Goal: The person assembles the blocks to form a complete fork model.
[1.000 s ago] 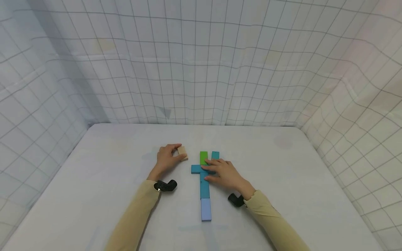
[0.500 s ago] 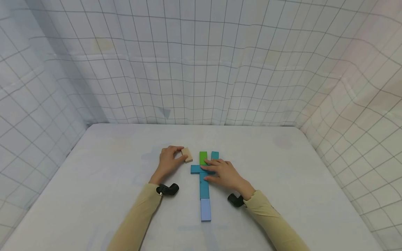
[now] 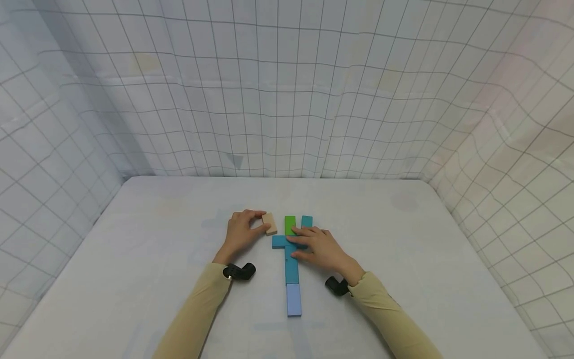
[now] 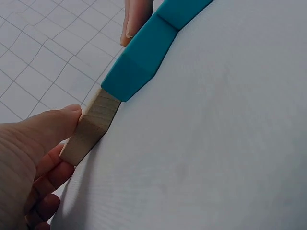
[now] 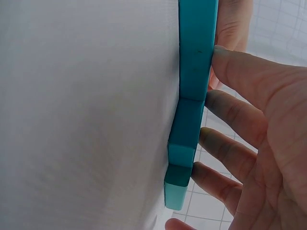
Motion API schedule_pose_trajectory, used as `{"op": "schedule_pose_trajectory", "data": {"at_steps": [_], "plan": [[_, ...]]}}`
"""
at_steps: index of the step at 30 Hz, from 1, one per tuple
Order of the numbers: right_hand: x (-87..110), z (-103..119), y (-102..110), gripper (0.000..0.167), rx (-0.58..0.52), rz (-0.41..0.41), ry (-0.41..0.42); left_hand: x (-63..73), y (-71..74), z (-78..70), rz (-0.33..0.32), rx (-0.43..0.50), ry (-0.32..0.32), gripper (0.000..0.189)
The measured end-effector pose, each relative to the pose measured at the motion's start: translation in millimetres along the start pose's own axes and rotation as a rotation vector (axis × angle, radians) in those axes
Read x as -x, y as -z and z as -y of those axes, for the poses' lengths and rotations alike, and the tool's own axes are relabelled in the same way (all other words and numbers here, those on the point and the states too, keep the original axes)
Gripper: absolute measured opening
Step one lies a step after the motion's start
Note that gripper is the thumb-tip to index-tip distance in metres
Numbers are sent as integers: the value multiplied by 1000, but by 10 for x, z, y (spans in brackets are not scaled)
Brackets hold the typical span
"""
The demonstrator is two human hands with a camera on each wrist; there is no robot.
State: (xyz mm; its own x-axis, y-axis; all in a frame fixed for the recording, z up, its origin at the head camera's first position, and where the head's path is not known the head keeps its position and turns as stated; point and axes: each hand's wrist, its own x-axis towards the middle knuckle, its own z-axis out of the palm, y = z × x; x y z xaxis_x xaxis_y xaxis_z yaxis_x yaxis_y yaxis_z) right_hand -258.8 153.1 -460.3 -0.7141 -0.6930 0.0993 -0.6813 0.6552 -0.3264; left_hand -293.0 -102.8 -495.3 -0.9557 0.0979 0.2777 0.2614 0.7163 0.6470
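Note:
Thumb and fingers of my left hand point(image 3: 242, 234) pinch a plain wooden block point(image 3: 270, 224), slightly turned, just left of a green block point(image 3: 290, 224). In the left wrist view the wooden block point(image 4: 88, 132) appears behind the end of a teal block point(image 4: 139, 62); whether they touch, I cannot tell. My right hand point(image 3: 320, 249) rests with spread, relaxed fingers on the crosswise teal block point(image 3: 279, 242) and the lengthwise teal block point(image 3: 292, 267) below it, partly hiding the crosswise one. Another teal block point(image 3: 307, 221) stands beyond the right fingers, its near end hidden.
A periwinkle block point(image 3: 293, 300) continues the lengthwise row toward me. All the blocks lie on a white-covered table point(image 3: 179, 299). White grid-patterned curtains point(image 3: 287, 99) hang behind the table and on both sides.
My left hand has slid the wooden block to the right and slightly nearer to me, closer to the green block. The right hand stays in place on the teal blocks.

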Motion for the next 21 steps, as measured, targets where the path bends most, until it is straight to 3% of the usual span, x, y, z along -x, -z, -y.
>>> {"op": "schedule_pose_trajectory", "data": {"at_steps": [21], "plan": [[-3,-10,-15,48,21,-27,21,19,-15,16,-2,-3,-46,45]]}}
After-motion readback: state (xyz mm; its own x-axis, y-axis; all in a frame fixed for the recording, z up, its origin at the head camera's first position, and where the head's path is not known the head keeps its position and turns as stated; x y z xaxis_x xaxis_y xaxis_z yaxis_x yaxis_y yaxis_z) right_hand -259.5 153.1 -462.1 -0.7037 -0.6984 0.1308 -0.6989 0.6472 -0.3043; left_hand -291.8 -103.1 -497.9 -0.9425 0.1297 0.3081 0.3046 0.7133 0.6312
